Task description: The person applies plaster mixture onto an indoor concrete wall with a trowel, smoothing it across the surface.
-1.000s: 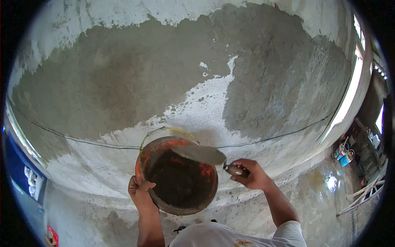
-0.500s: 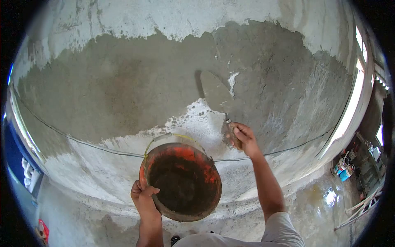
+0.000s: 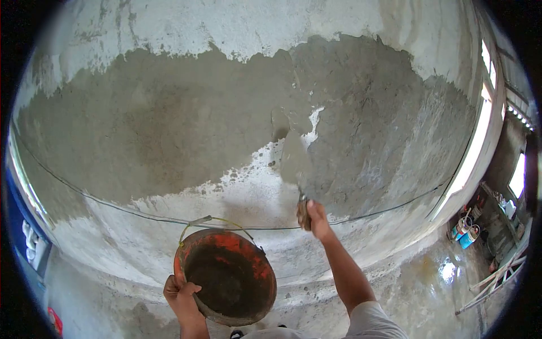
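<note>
My left hand (image 3: 183, 299) grips the left rim of a round orange-red bucket (image 3: 261, 265), its thumb over the edge. Dark grey mortar (image 3: 223, 282) lies inside the bucket. Up and to the right, my right hand (image 3: 315, 219) is closed round the handle of a trowel (image 3: 295, 158). The trowel's blade points up, over the lower border of the wet grey plaster (image 3: 186, 124) on the wall. A small white unplastered strip (image 3: 315, 120) shows just above and right of the blade.
A thin cable (image 3: 135, 213) sags across the wall behind the bucket's wire handle. Paint-type buckets (image 3: 467, 236) and a metal frame (image 3: 491, 282) stand at the right. A red object (image 3: 55, 320) lies at the lower left. Bright windows (image 3: 471, 164) are on the right.
The trowel and my right hand have moved down and slightly left along the wall. The bucket in my left hand sits lower and further left in view.
</note>
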{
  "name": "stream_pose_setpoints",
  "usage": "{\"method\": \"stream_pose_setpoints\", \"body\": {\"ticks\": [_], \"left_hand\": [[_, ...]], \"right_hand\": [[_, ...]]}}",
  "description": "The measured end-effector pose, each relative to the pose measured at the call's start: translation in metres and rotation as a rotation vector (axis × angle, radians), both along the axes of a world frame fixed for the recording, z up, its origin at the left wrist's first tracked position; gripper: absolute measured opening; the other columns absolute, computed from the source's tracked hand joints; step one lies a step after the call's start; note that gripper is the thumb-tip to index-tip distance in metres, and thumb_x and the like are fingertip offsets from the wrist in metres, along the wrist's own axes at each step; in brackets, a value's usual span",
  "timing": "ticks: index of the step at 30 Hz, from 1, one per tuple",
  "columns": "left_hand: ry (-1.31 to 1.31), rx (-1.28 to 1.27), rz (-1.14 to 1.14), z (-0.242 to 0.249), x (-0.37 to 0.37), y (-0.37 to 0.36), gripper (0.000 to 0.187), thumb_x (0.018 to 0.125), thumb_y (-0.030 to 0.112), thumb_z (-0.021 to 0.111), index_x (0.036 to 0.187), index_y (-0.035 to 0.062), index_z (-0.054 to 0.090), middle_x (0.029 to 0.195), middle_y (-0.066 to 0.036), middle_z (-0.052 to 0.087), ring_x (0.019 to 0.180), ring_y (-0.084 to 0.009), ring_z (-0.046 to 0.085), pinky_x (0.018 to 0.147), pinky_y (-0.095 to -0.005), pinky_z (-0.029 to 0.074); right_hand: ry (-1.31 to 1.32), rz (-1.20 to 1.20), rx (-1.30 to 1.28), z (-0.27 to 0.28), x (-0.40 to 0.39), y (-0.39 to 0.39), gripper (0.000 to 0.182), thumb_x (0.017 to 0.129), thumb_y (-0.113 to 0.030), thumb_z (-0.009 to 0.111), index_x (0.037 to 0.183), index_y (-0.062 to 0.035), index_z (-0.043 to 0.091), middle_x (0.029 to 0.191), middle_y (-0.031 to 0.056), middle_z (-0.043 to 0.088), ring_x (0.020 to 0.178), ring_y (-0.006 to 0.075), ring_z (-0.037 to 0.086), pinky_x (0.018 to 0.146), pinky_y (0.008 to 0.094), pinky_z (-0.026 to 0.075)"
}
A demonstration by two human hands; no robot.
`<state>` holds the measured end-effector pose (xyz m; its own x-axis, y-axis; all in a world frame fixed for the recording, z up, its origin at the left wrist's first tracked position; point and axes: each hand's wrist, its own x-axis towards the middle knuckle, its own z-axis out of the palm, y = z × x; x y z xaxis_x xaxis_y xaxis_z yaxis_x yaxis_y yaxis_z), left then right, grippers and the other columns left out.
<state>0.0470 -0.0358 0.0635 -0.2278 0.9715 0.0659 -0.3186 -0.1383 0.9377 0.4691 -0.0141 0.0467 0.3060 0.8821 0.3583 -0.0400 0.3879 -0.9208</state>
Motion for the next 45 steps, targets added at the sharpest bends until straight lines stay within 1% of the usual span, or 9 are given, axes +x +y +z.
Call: {"method": "stream_pose_setpoints", "body": {"ticks": [4,10,12,14,20,28,32,38,45], "left_hand": [[-0.078,0.063,0.05,-0.002,0.002,0.0,0.033,0.056,-0.008,0.06,0.065,0.0125,0.036,0.063,0.005,0.037,0.058,-0.0095,0.034,0.056,-0.0281,0.031],[-0.062,0.009,0.086,-0.019,-0.019,0.009,0.032,0.055,-0.007,0.061,0.065,0.0122,0.037,0.064,0.004,0.038,0.058,-0.0101,0.034,0.057,-0.0285,0.033],[-0.051,0.1,0.035,-0.028,-0.025,0.014,0.02,0.063,-0.001,0.061,0.068,0.0104,0.046,0.063,0.0,0.051,0.056,-0.0131,0.04,0.056,-0.0301,0.036],[-0.073,0.066,0.05,-0.022,-0.023,0.012,0.025,0.058,-0.005,0.06,0.066,0.011,0.042,0.063,0.001,0.045,0.057,-0.0118,0.038,0.057,-0.0291,0.035],[-0.084,-0.023,0.08,-0.004,-0.011,0.003,0.03,0.054,-0.007,0.06,0.064,0.0113,0.038,0.064,0.003,0.04,0.058,-0.011,0.037,0.058,-0.0284,0.035],[-0.02,0.047,0.069,-0.032,-0.024,0.008,0.023,0.062,0.002,0.064,0.067,0.0098,0.043,0.061,0.0,0.047,0.056,-0.0131,0.037,0.056,-0.0333,0.036],[0.054,0.047,0.087,-0.032,-0.022,0.009,0.024,0.055,-0.001,0.063,0.066,0.0101,0.045,0.061,0.001,0.045,0.056,-0.0133,0.037,0.057,-0.0317,0.036],[0.013,0.018,0.084,-0.024,-0.009,0.003,0.022,0.056,-0.001,0.062,0.068,0.0088,0.047,0.065,0.002,0.045,0.058,-0.0141,0.038,0.059,-0.0304,0.036],[-0.068,-0.001,0.09,-0.018,-0.016,-0.004,0.023,0.057,-0.002,0.063,0.068,0.008,0.045,0.067,0.001,0.048,0.057,-0.0146,0.041,0.057,-0.0304,0.036]], "right_hand": [[0.049,0.006,0.045,0.056,0.009,0.028,0.058,0.104,-0.061,0.045,0.098,-0.0049,0.06,0.073,0.0046,0.058,0.054,0.0145,0.054,0.051,0.029,0.045],[-0.035,0.136,-0.129,0.01,-0.013,0.042,0.063,0.101,-0.066,0.045,0.099,-0.0054,0.059,0.071,0.0048,0.057,0.053,0.0159,0.053,0.05,0.03,0.043],[-0.063,0.163,-0.155,-0.005,-0.022,0.027,0.064,0.1,-0.067,0.045,0.098,-0.0053,0.059,0.071,0.0047,0.057,0.053,0.0158,0.053,0.05,0.0299,0.043],[-0.098,0.197,-0.173,0.004,-0.024,0.023,0.065,0.1,-0.069,0.046,0.098,-0.0052,0.06,0.071,0.0046,0.057,0.054,0.0157,0.053,0.051,0.0298,0.044],[-0.164,-0.092,0.083,0.078,0.002,0.034,0.053,0.106,-0.055,0.047,0.091,-0.0059,0.06,0.067,0.0022,0.056,0.053,0.0115,0.052,0.046,0.0284,0.041],[-0.317,-0.001,-0.18,-0.031,0.024,-0.003,0.05,0.108,-0.049,0.047,0.088,-0.0052,0.059,0.061,0.0016,0.053,0.05,0.0109,0.051,0.046,0.0273,0.04],[-0.229,0.091,0.018,-0.016,0.013,-0.008,0.053,0.107,-0.052,0.045,0.089,-0.005,0.06,0.063,0.0025,0.055,0.05,0.0114,0.051,0.047,0.028,0.041],[-0.128,-0.156,0.062,0.059,0.01,0.033,0.056,0.107,-0.056,0.042,0.092,-0.0045,0.06,0.067,0.0033,0.057,0.051,0.0119,0.052,0.048,0.029,0.043],[-0.304,0.018,-0.157,-0.038,0.001,0.011,0.046,0.108,-0.046,0.048,0.09,-0.0056,0.059,0.065,-0.0002,0.054,0.052,0.0091,0.049,0.049,0.0287,0.042]]}}
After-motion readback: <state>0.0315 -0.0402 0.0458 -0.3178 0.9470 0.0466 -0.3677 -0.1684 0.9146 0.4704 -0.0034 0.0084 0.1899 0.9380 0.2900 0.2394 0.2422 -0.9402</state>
